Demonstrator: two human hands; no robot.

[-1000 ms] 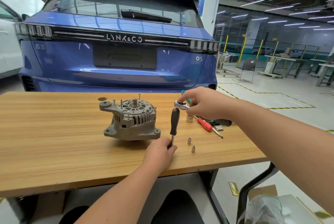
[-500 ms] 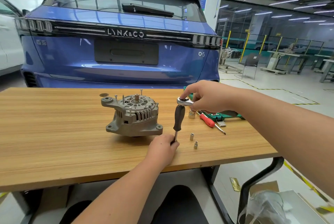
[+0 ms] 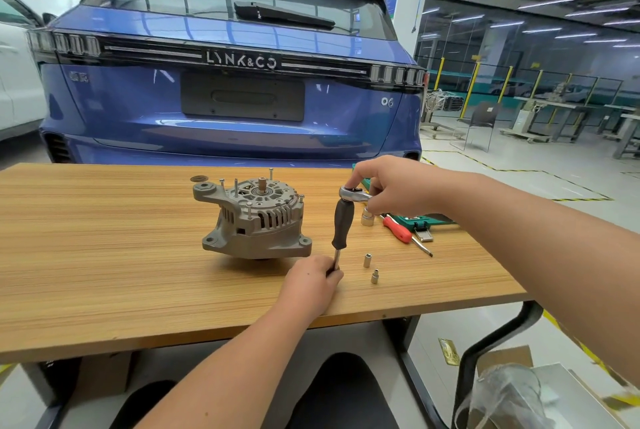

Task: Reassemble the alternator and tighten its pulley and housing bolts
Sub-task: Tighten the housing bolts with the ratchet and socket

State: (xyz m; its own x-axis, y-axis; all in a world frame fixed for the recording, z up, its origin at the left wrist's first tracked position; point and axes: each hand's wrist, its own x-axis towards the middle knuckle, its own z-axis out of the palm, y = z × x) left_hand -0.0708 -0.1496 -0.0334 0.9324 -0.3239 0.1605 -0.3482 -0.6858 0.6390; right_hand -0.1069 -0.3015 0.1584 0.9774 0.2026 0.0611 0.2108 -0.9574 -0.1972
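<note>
Gripping the bare steel shaft at the foot of an upright black-handled driver (image 3: 343, 228), the left hand (image 3: 313, 281) is curled tight round it just above the pale striped wooden table (image 3: 104, 276), near the front edge. Beside that hand, to its right, two small silver sockets (image 3: 370, 268) stand loose on the wood. At the top of the driver, the right hand (image 3: 398, 193) pinches the chrome head of a ratchet (image 3: 353, 193) that sits on the handle's end, thumb and fingers closed on it. Further back and left, apart from both hands, the grey cast-metal alternator (image 3: 254, 219) rests on the table with its slotted round housing up, a short shaft rising at the centre and several thin long bolts standing proud of the top, not yet run down. It looks heavy, rigid and unlikely to slip, so it should stay put under a wrench; the mounting ears or the lower rim seem the soundest places to steady it, clear of the protruding bolts and shaft. Behind the right hand lie a larger silver socket (image 3: 367, 217), a red-handled screwdriver (image 3: 398, 229) and a green tool case (image 3: 417, 220). Beyond the table stands a blue car (image 3: 225, 99).
</note>
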